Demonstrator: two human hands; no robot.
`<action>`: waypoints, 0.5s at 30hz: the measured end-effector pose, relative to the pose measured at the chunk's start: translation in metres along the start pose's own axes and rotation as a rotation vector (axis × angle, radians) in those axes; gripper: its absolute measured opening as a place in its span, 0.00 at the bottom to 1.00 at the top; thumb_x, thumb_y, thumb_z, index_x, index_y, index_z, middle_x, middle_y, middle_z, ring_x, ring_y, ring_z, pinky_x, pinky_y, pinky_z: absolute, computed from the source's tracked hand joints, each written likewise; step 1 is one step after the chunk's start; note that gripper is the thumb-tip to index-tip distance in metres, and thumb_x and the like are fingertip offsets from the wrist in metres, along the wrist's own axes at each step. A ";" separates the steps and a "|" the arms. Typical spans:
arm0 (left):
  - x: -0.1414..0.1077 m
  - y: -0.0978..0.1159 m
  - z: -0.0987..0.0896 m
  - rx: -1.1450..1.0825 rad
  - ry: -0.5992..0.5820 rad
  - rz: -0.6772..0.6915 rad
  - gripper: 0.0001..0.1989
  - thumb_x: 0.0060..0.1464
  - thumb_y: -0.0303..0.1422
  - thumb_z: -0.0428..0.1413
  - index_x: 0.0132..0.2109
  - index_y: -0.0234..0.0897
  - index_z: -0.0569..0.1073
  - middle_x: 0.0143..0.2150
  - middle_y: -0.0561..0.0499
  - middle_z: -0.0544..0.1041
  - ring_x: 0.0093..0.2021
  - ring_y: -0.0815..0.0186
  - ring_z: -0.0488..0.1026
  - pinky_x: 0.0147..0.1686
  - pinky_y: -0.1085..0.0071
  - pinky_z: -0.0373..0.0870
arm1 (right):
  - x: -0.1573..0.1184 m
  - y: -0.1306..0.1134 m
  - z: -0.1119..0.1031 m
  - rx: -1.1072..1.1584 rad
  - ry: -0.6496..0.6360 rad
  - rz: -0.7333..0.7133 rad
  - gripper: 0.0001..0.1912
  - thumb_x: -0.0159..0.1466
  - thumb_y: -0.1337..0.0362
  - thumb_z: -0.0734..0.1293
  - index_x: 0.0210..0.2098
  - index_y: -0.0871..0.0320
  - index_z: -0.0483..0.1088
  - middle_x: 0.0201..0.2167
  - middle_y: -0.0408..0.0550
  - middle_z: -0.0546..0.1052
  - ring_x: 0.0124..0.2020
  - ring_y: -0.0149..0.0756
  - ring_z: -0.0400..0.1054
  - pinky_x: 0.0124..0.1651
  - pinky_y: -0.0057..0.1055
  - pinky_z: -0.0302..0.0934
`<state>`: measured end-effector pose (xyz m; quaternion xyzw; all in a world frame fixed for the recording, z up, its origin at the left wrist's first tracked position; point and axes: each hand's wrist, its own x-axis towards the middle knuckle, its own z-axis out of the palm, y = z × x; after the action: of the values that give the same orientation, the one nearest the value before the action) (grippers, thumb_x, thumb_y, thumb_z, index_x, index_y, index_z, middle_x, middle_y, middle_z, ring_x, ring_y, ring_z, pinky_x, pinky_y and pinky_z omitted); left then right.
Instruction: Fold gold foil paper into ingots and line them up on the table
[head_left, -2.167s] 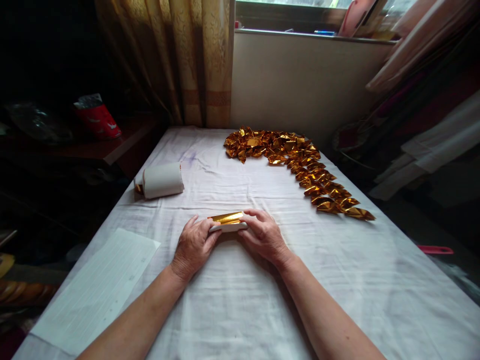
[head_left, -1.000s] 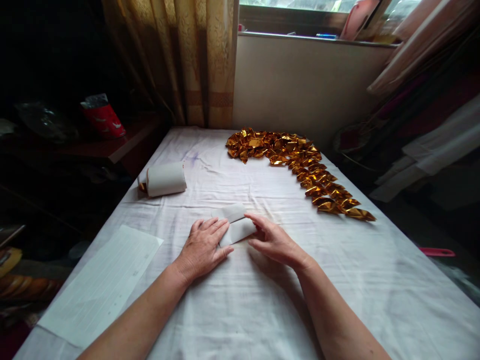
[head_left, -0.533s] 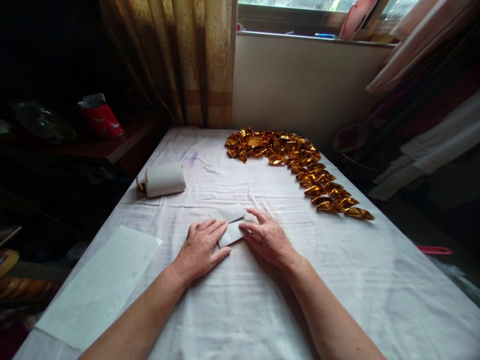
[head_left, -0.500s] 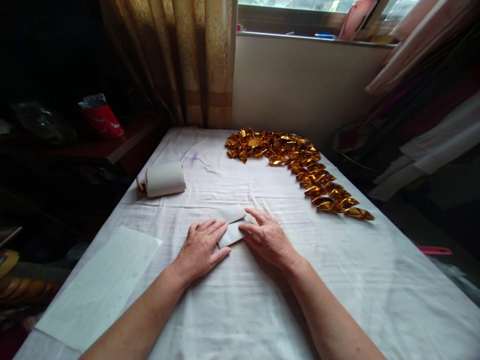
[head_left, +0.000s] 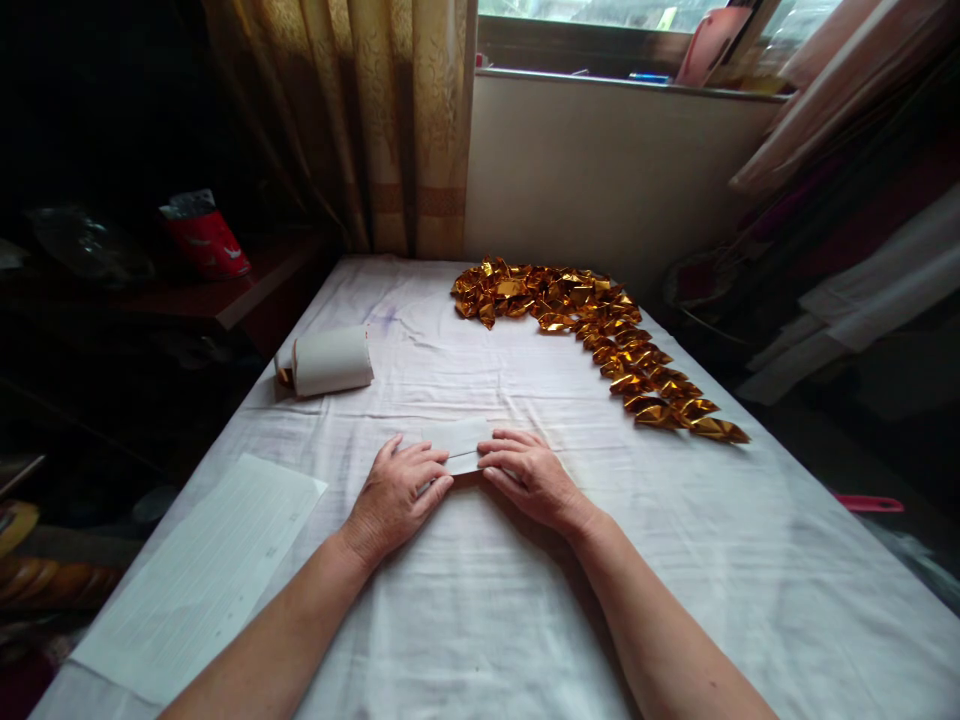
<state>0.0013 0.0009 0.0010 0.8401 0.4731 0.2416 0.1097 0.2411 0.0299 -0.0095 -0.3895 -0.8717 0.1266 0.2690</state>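
A: Where is the folded paper (head_left: pixel 463 440) placed?
B: It is laid on the white cloth (head_left: pixel 465 610), between the left hand (head_left: pixel 394 495) and the right hand (head_left: pixel 536 480). A pale face is turned upward, crossed by a dark crease line near the edge closest to the viewer.

A: How are the fingers disposed?
B: The left end is covered by the fingers of the left hand, which are set close together, with the thumb drawn up to the near edge. The right end is touched by the fingers of the right hand, which are slightly parted and bent, with the thumb placed below them. Whether the paper is clamped between thumb and fingers at either end cannot be told.

A: What is shown around the hands?
B: A white roll (head_left: pixel 334 360), with gold seen at its left end, is set beyond the left hand. A lined sheet (head_left: pixel 202 575) is spread flat at the left side of the cloth. Shiny gold folded pieces (head_left: pixel 570 295) are bunched at the far side and arranged in a trailing band toward the right edge.
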 end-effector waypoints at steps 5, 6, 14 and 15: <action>0.007 -0.002 0.002 -0.033 0.070 -0.097 0.08 0.62 0.34 0.51 0.40 0.41 0.76 0.39 0.51 0.82 0.42 0.62 0.78 0.61 0.50 0.60 | 0.009 0.008 0.006 0.100 0.101 0.135 0.07 0.65 0.65 0.65 0.37 0.52 0.76 0.38 0.46 0.81 0.46 0.38 0.73 0.52 0.38 0.64; 0.008 -0.002 0.003 -0.025 0.089 -0.109 0.07 0.61 0.33 0.52 0.41 0.41 0.75 0.39 0.51 0.82 0.40 0.63 0.78 0.60 0.51 0.61 | 0.011 0.008 0.007 0.104 0.115 0.170 0.06 0.65 0.65 0.65 0.35 0.53 0.76 0.36 0.46 0.81 0.43 0.38 0.73 0.50 0.37 0.64; 0.008 -0.004 0.006 0.017 0.150 -0.021 0.10 0.64 0.34 0.50 0.46 0.42 0.76 0.48 0.48 0.79 0.49 0.61 0.75 0.56 0.57 0.66 | 0.019 -0.002 0.017 -0.040 0.198 0.342 0.06 0.62 0.63 0.67 0.28 0.54 0.72 0.29 0.44 0.77 0.36 0.38 0.68 0.42 0.35 0.56; 0.008 -0.004 0.006 0.038 0.143 -0.012 0.10 0.64 0.35 0.50 0.47 0.43 0.76 0.50 0.48 0.78 0.50 0.60 0.74 0.57 0.56 0.65 | 0.019 -0.003 0.018 -0.052 0.201 0.349 0.06 0.62 0.63 0.67 0.28 0.54 0.72 0.29 0.44 0.76 0.36 0.38 0.67 0.42 0.35 0.55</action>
<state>0.0050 0.0096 -0.0035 0.8199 0.4891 0.2912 0.0611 0.2187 0.0415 -0.0164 -0.5524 -0.7626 0.1091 0.3185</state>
